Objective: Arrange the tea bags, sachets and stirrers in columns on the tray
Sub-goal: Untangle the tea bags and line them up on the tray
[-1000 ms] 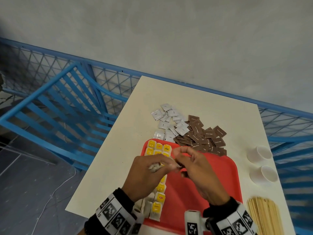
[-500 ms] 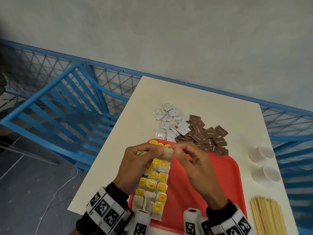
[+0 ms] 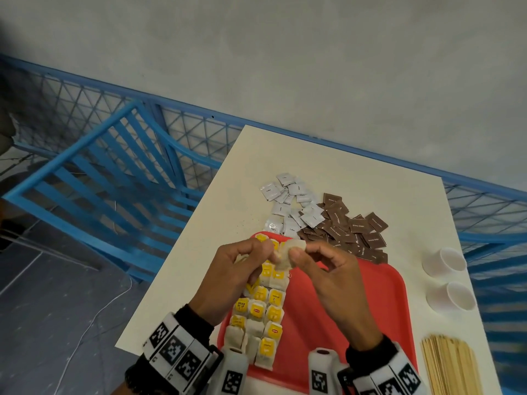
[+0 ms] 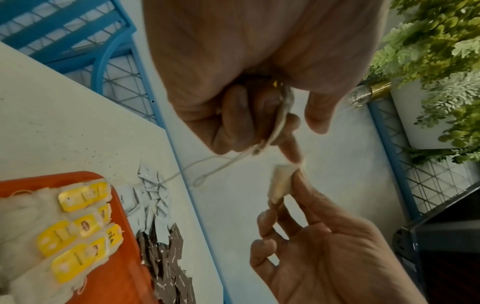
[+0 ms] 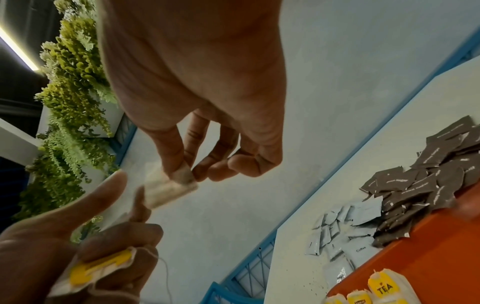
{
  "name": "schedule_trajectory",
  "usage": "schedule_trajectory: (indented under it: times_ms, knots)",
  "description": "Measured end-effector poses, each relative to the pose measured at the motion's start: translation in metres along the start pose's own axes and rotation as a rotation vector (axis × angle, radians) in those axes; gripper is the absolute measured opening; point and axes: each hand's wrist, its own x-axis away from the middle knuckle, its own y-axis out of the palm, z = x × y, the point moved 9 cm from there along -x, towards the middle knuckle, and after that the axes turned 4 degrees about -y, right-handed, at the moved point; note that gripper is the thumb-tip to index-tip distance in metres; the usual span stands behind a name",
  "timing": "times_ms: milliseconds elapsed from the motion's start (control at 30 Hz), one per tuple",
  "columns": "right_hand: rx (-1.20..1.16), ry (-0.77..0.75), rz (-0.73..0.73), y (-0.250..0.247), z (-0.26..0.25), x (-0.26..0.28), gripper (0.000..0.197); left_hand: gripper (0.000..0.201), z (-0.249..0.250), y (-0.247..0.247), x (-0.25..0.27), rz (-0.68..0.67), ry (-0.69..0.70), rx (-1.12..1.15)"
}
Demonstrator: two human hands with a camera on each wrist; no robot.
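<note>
You have one red tray [image 3: 370, 303] in front of you and two white paper cups [image 3: 445, 260] standing to its right. You hold one tea bag [image 3: 288, 252] up between your two hands, with a second tea bag [image 5: 96, 269] tucked in your left palm. The tea bags on the tray [image 3: 262, 309] lie in three columns, while the grey coffee sachets [image 3: 288, 203], brown sugar sachets [image 3: 353, 229] and wooden stirrers [image 3: 450, 366] overlap too much to count.
</note>
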Motion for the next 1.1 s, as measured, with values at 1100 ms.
schedule_trajectory:
  times_ms: [1100]
  knots:
    - [0.393,0.538,-0.202,0.081,0.190,0.015,0.042,0.014,-0.103,-0.119,0.026,0.415,-0.357,-0.174]
